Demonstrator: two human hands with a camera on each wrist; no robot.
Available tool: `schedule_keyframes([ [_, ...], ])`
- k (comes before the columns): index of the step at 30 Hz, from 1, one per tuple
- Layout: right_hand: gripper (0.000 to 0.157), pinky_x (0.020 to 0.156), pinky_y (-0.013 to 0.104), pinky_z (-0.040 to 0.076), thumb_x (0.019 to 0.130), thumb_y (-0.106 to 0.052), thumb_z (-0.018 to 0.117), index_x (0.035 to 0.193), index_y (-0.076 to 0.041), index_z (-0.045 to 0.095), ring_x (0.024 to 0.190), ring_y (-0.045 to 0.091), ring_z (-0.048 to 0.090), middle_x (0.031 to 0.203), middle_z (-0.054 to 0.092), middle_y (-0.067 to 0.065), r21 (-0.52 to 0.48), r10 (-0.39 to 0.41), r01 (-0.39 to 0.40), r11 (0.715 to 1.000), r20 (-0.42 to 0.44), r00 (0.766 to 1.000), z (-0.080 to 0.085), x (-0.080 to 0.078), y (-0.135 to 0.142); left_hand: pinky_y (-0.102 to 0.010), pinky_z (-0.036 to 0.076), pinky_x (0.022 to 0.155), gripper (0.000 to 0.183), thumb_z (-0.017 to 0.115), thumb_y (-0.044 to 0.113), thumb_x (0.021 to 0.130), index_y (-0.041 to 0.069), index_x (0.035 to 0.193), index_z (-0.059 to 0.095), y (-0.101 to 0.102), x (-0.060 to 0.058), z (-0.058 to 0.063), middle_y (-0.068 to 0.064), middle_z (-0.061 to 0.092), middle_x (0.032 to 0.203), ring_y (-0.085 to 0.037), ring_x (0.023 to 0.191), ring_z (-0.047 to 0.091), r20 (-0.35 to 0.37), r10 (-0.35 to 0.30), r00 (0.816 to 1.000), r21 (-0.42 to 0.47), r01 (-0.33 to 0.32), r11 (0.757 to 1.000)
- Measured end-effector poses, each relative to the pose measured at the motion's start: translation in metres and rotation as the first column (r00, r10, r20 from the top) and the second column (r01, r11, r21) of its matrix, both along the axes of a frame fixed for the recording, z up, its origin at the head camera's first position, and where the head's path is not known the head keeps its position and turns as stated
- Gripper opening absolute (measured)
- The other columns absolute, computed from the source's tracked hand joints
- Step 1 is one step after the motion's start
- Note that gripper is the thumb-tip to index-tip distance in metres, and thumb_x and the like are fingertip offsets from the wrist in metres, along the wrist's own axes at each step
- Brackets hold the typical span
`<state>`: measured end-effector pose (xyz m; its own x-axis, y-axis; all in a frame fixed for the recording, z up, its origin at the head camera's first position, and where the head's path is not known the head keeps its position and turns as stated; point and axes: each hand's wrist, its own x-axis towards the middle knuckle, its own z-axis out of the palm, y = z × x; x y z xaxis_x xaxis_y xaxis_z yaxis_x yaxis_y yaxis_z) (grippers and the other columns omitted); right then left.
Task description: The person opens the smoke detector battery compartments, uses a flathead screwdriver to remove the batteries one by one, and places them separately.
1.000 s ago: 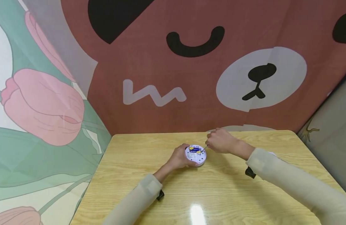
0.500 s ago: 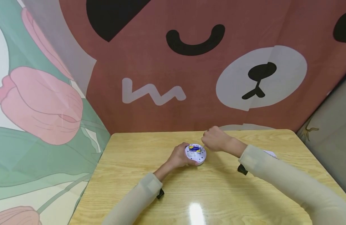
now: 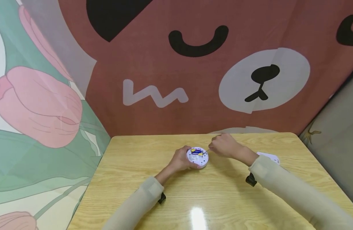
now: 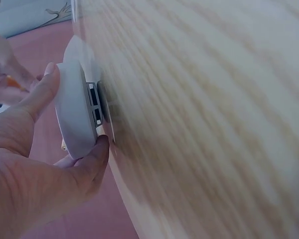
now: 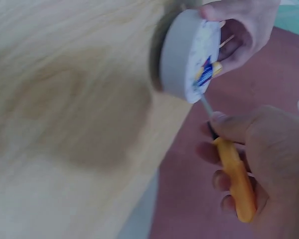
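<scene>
My left hand (image 3: 179, 160) grips a round white device (image 3: 201, 162) by its left rim, thumb on the near side. Its face is tilted up and shows blue and yellow batteries (image 3: 197, 152), printed text and small dark holes. In the left wrist view, a slotted piece (image 4: 95, 103) juts from its underside, close over the wood. My right hand (image 3: 226, 145) holds a screwdriver (image 5: 237, 181) with an orange-yellow handle, fingers curled round it. The screwdriver's thin shaft points at the device's face beside the batteries, its tip right at the edge in the right wrist view.
A wooden table (image 3: 136, 159) carries the work, with a patterned cloth wall (image 3: 153, 121) directly behind its far edge. To the right lies a flat white piece (image 3: 269, 156), partly covered by my right sleeve (image 3: 280, 179).
My right hand shifted left half a second ago, then came back right with the screwdriver. More of the flat white piece shows now. The left hand keeps its grip on the device.
</scene>
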<state>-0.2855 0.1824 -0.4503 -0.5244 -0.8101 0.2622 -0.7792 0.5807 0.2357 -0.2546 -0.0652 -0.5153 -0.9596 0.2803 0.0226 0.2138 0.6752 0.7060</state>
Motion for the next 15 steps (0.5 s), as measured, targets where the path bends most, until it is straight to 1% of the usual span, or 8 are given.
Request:
schedule_keyframes([
  [1,0.036,0.046,0.030,0.036,0.091,-0.015,0.080,0.062,-0.022,0.058,0.053,0.011,0.049,0.063,0.058,-0.005,-0.023,-0.008,0.009,1.000,0.030,1.000,-0.003,0.000,0.002,-0.044,0.055,0.103,0.095,0.105,0.035,0.063,-0.002,0.139,0.061,0.000,0.000,0.000,-0.017,0.071,0.126,-0.030,0.116,0.067,0.001,-0.001,1.000,0.002,0.001,1.000],
  [4,0.026,0.047,0.029,0.039,0.095,-0.012,0.077,0.071,-0.020,0.069,0.056,0.008,0.051,0.067,0.059,-0.007,-0.089,-0.028,0.039,0.995,0.121,0.992,-0.015,0.000,0.010,-0.044,0.055,0.103,0.094,0.105,0.035,0.064,-0.002,0.139,0.061,-0.001,0.000,0.000,-0.017,0.071,0.127,-0.030,0.116,0.067,0.012,0.000,1.000,0.001,0.000,1.000],
  [7,0.010,0.050,0.030,0.046,0.097,-0.013,0.076,0.090,-0.018,0.081,0.062,0.010,0.059,0.075,0.065,-0.007,-0.156,-0.037,0.068,0.985,0.189,0.981,-0.026,0.002,0.017,-0.045,0.055,0.103,0.094,0.105,0.034,0.065,-0.001,0.139,0.061,-0.002,0.001,0.000,-0.016,0.071,0.127,-0.030,0.116,0.067,0.021,0.006,1.000,0.001,-0.006,1.000],
  [8,0.007,0.051,0.031,0.049,0.097,-0.014,0.077,0.096,-0.017,0.083,0.064,0.010,0.061,0.078,0.067,-0.007,-0.176,-0.041,0.078,0.981,0.203,0.978,-0.030,0.002,0.020,-0.045,0.055,0.103,0.093,0.105,0.034,0.065,-0.001,0.139,0.061,-0.001,0.001,0.000,-0.016,0.071,0.126,-0.030,0.116,0.067,0.021,0.008,1.000,-0.001,-0.008,1.000],
  [12,0.011,0.054,0.029,0.051,0.098,-0.016,0.076,0.106,-0.015,0.084,0.067,0.010,0.064,0.083,0.071,-0.005,-0.242,-0.061,0.124,0.962,0.252,0.966,-0.045,0.003,0.026,-0.044,0.055,0.104,0.094,0.104,0.035,0.065,0.000,0.140,0.060,-0.001,0.000,0.000,-0.016,0.071,0.128,-0.030,0.118,0.066,0.015,0.013,1.000,-0.016,-0.012,1.000],
  [15,0.014,0.056,0.027,0.050,0.099,-0.013,0.075,0.109,-0.011,0.084,0.066,0.004,0.059,0.085,0.072,-0.005,-0.306,-0.050,0.142,0.941,0.290,0.956,-0.056,0.004,0.030,-0.044,0.054,0.105,0.094,0.104,0.035,0.066,0.000,0.141,0.060,0.000,0.000,0.001,-0.017,0.070,0.130,-0.031,0.120,0.066,0.014,0.014,1.000,-0.024,-0.013,1.000],
])
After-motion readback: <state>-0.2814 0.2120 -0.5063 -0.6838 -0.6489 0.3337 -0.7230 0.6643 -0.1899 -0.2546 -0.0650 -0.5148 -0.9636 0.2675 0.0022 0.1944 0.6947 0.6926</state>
